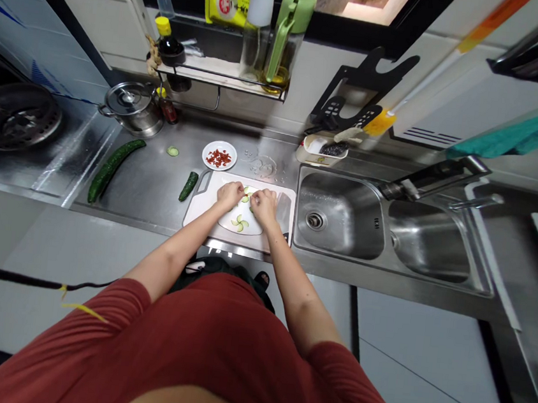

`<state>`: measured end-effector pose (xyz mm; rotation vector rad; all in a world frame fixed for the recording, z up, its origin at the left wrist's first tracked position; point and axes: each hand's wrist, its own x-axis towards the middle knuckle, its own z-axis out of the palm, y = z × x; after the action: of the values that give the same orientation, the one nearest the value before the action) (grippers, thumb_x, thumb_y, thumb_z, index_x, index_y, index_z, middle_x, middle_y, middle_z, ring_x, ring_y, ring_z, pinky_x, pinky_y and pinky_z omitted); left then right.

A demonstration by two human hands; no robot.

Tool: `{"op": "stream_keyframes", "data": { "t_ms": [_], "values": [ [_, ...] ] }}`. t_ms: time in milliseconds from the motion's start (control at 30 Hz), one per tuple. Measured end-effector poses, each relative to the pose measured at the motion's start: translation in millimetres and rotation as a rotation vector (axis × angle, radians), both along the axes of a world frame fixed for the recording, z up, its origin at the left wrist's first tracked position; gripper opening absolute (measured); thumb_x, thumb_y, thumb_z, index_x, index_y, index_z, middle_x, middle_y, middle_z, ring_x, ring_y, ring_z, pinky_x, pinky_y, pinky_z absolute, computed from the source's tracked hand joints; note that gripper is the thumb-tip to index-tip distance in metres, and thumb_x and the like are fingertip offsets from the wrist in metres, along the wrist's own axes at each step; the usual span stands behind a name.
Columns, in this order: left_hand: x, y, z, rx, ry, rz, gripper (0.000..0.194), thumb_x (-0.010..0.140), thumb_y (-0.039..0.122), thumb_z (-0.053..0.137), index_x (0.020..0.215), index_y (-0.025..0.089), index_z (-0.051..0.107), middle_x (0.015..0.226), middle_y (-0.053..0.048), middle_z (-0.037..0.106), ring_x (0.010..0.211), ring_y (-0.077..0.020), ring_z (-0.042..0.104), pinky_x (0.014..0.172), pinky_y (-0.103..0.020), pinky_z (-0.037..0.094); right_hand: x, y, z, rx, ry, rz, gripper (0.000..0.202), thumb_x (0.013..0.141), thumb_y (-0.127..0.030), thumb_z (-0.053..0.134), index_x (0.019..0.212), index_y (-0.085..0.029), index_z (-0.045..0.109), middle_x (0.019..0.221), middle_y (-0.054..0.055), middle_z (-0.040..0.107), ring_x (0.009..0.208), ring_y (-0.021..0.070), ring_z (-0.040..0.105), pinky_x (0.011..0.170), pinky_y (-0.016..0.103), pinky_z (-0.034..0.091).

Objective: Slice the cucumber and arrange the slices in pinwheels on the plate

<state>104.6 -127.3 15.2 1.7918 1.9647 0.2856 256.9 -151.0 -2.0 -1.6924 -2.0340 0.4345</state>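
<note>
Both hands work over a white plate [228,224] on a light cutting board [195,210]. My left hand [230,195] is closed in a pinch at thin cucumber slices [246,197] near the plate's far side. Opposite it, my right hand [263,206] has its fingers curled together on a slice from the same group; the fingertips are partly hidden. Closer to me on the plate, several cut slices form a pinwheel [240,223]. A wide knife blade [284,213] lies along the board's right side. Left of the board rests a cut cucumber piece [188,186].
A small white dish [219,156] of chopped red pieces sits behind the board. Farther left are a cucumber end [173,151], a whole cucumber [114,169] and a steel pot [132,107]. The double sink [342,214] adjoins on the right. Bottles stand on the wall shelf [224,76].
</note>
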Motion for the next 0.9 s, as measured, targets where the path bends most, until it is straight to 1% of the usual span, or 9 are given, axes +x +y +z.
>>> {"op": "stream_keyframes", "data": {
  "t_ms": [100,267,367,533,700,800,900],
  "values": [
    [-2,-3,2.4,0.018,-0.031,0.013,0.018,0.084,0.031,0.056,0.096,0.026,0.068,0.098,-0.003,0.071,0.092,-0.0189,0.063,0.077,-0.026,0.043,4,-14,2.1,0.018,0.085,-0.027,0.015,0.088,-0.030,0.054,0.085,-0.022,0.066,0.091,0.008,0.059,0.096,0.0262,0.044,0.086,0.037,0.037],
    [-12,-5,3.5,0.060,-0.081,0.055,0.017,0.083,0.033,0.056,0.094,0.027,0.067,0.092,-0.001,0.071,0.088,-0.0171,0.063,0.073,-0.025,0.041,13,-39,2.3,0.041,0.230,-0.077,0.014,0.086,-0.030,0.055,0.080,-0.022,0.066,0.087,0.006,0.060,0.092,0.0244,0.048,0.086,0.036,0.038],
    [-21,-2,3.0,0.076,-0.094,0.095,0.017,0.083,0.033,0.055,0.093,0.027,0.068,0.092,0.000,0.071,0.088,-0.0172,0.062,0.073,-0.025,0.041,17,-53,3.7,0.064,0.283,-0.069,0.015,0.086,-0.029,0.055,0.080,-0.021,0.065,0.086,0.005,0.062,0.089,0.0229,0.050,0.087,0.036,0.039],
    [-41,6,1.5,0.092,-0.106,0.160,0.019,0.083,0.034,0.056,0.095,0.026,0.068,0.091,-0.001,0.071,0.087,-0.0178,0.062,0.075,-0.025,0.042,22,-74,8.1,0.086,0.297,-0.062,0.017,0.089,-0.030,0.052,0.080,-0.022,0.064,0.083,0.005,0.061,0.089,0.0223,0.051,0.087,0.036,0.039],
    [-60,22,-2.3,0.100,-0.086,0.224,0.021,0.084,0.035,0.055,0.097,0.025,0.068,0.095,-0.003,0.071,0.090,-0.0185,0.062,0.076,-0.025,0.041,27,-90,12.0,0.068,0.272,-0.071,0.018,0.089,-0.031,0.051,0.080,-0.022,0.064,0.085,0.006,0.062,0.090,0.0232,0.050,0.086,0.036,0.040],
    [-68,37,-3.8,0.083,-0.069,0.266,0.021,0.084,0.035,0.055,0.099,0.027,0.067,0.099,-0.003,0.071,0.092,-0.0202,0.063,0.077,-0.027,0.042,31,-95,13.2,0.039,0.258,-0.090,0.019,0.089,-0.031,0.050,0.079,-0.023,0.063,0.084,0.006,0.061,0.088,0.0232,0.050,0.085,0.037,0.040],
    [-71,55,-3.3,0.072,-0.045,0.282,0.024,0.084,0.031,0.053,0.103,0.029,0.068,0.107,-0.005,0.070,0.098,-0.0229,0.062,0.081,-0.030,0.044,34,-96,13.8,0.036,0.252,-0.094,0.019,0.090,-0.031,0.050,0.079,-0.023,0.063,0.082,0.006,0.061,0.086,0.0229,0.051,0.085,0.037,0.040]
  ]
}}
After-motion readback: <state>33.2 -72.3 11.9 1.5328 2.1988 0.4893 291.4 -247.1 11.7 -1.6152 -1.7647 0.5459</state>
